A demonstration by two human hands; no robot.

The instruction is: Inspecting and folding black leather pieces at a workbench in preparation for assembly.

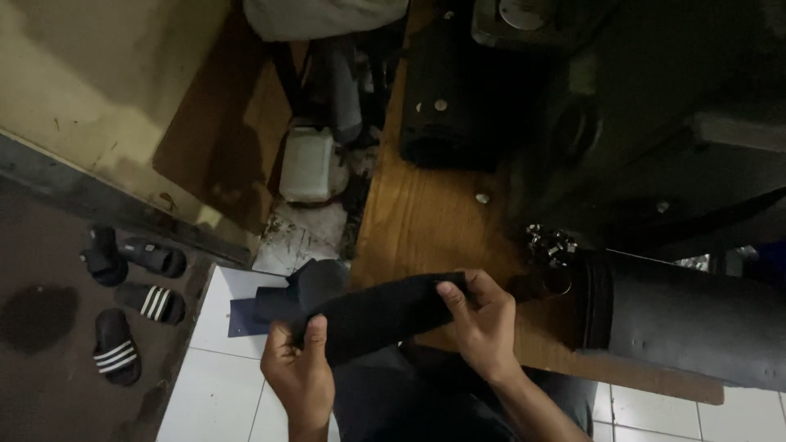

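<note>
At the far left, four dark slide sandals [131, 303] lie scattered on the brown floor, two of them with pale stripes across the strap. To their right the floor turns to white tiles [217, 385], and above these a whitish plastic jug [309, 164] stands in a cluttered gap beside the wooden table [426, 221].

The left hand [299, 372] comes up from the bottom edge over the tiles. Its fingers are curled closed and the thumb presses down on the near left end of a strip of black fabric [368, 315], pinching it. The fabric stretches rightward and slightly upward, held in the air just off the front edge of the table, above the person's dark-clothed lap.

The right hand [483, 323] grips the other end of the fabric, fingers folded over its top edge and closed on it, over the table's front edge.

Just right of that hand, a cluster of small shiny metal parts [550, 241] sits on the table. Beyond it a dark cylindrical roll [688, 319] lies along the table's right side, beneath a bulky dark machine [622, 123] whose details are lost in shadow.
</note>
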